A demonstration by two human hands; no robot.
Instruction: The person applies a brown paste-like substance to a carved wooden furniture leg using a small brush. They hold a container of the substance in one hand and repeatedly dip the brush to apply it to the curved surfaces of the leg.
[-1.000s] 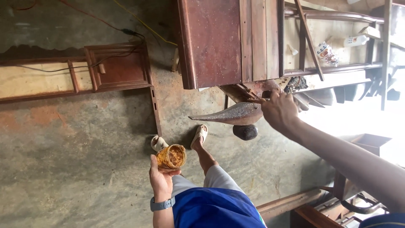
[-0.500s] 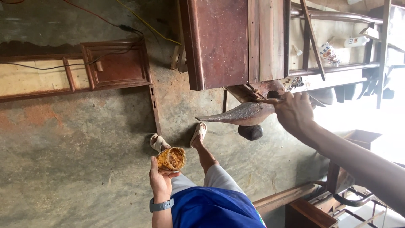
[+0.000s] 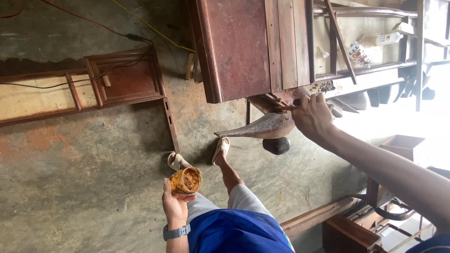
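Brown filler: a smeared tub (image 3: 186,181) sits in the left hand (image 3: 174,206), fingers cupped under and behind it, open mouth up, caked w/ orange-brown paste.
Left hand: closed round the tub, held low beside the knee, well apart from the furniture.
Right hand (image 3: 313,117): fingers pinched narrow on a small dark-handled tool (image 3: 287,106) (scraper or brush, too small to tell), tip pressed where the carved leg (image 3: 262,127) meets the cabinet frame.
Carved leg: curved, dark reddish, glossy along the curve; round foot (image 3: 276,145) below it looks darker.
Cabinet (image 3: 243,47): red-brown wood, lying on its side; broad panel looks coated but patchy.
Progress (judgement): work centred on the leg joint; panel seems done or part-done, joint in hand, tub well used. Rest of frame by the rails can't be judged.
Around: sandalled feet (image 3: 220,149) on a concrete floor (image 3: 84,178), a loose door panel (image 3: 124,79) lying flat, cables (image 3: 140,40) across it.
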